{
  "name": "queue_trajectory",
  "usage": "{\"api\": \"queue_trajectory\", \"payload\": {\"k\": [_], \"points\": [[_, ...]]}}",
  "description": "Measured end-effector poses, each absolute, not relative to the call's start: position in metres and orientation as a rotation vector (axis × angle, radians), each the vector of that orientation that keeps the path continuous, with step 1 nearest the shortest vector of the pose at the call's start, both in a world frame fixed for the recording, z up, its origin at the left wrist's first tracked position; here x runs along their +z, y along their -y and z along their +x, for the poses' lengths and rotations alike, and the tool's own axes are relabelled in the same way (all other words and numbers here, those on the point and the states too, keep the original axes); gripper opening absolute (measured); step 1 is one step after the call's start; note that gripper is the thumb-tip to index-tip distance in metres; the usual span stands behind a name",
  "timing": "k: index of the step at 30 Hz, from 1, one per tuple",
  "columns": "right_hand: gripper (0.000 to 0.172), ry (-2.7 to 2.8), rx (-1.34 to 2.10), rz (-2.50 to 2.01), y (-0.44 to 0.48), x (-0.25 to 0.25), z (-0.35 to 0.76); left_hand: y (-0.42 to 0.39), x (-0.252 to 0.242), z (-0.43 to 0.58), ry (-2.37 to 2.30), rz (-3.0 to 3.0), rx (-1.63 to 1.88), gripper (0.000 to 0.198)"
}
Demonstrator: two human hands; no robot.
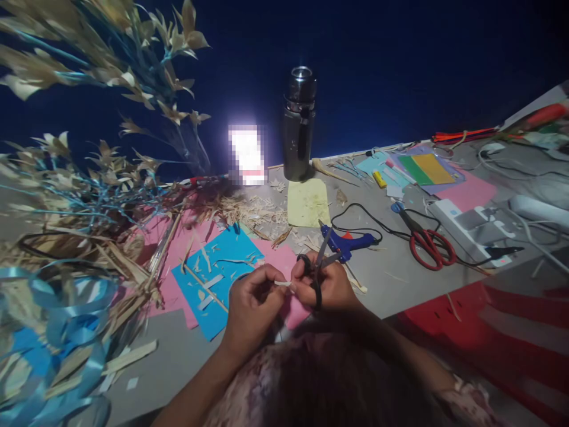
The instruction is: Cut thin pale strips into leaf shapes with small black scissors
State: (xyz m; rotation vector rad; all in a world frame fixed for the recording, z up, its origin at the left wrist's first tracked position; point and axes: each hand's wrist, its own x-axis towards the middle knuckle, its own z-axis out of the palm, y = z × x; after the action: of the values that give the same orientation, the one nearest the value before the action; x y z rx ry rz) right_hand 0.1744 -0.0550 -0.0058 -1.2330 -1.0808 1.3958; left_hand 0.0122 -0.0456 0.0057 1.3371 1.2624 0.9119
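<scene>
Head view: left hand [255,299] partly hides pale strip [281,283], right hand [334,286] the scissors [323,249].

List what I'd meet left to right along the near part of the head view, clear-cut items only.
Light blue ribbon → blue sheet → left hand → right hand with black-handled scissors → red-handled scissors → white power strip.

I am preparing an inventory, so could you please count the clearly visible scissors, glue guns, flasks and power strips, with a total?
Scissors: 2, the dark-handled pair in the right hand and the red-handled pair
Glue gun: 1
Flask: 1
Power strip: 1
Total: 5
</scene>
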Motion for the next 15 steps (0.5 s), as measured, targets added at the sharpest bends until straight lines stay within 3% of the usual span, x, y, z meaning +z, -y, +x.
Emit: {"api": "queue_trajectory", "payload": {"k": [8, 12, 15], "points": [[0.014, 1.142, 1.196, -1.329, 0.057, -0.011, 0.163, 0.046, 0.009, 0.012, -1.548, 1.672, 0.912, 0.010], [0.012, 1.042, 1.201, -1.306, 0.056, -0.007, 0.166, 0.040, 0.006, -0.003, -1.645, 1.370, 1.006, 0.004], [0.014, 1.051, 1.275, -1.241, 0.056, -0.004, 0.169, 0.039, 0.006, -0.005, -1.294, 1.012, 0.956, 0.013]]}}
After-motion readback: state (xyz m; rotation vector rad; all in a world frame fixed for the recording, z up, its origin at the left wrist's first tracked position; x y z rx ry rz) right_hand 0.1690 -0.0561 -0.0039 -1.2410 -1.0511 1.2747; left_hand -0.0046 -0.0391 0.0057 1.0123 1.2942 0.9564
